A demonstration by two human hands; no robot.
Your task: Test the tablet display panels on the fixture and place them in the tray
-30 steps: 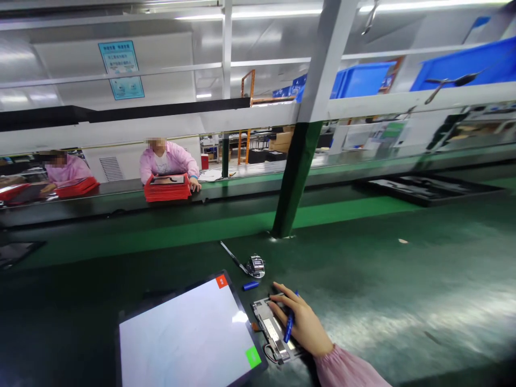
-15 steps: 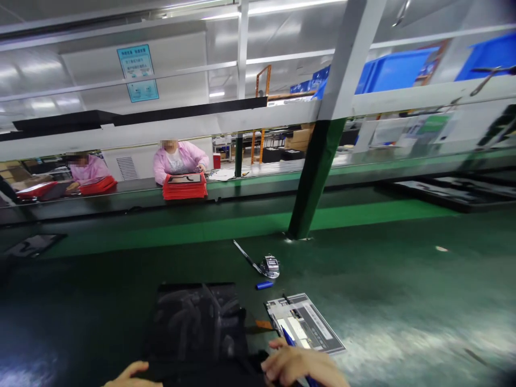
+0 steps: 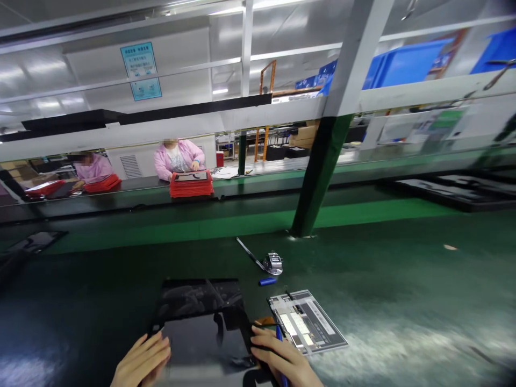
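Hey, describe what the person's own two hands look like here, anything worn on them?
Both hands are bare: no gloves, rings or watch show. The left hand and right hand are cut off at the wrist by the picture's bottom edge, so no sleeve is visible.

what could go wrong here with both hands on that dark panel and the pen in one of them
1. The right hand grips the glossy black screen panel while a blue pen sits between its fingers; the tip might scratch the glass.
2. An orange flex strip seems to join the panel to the open grey circuit tray; tilting the panel further may strain it.
3. The left hand holds only the panel's edge, so it could slip.
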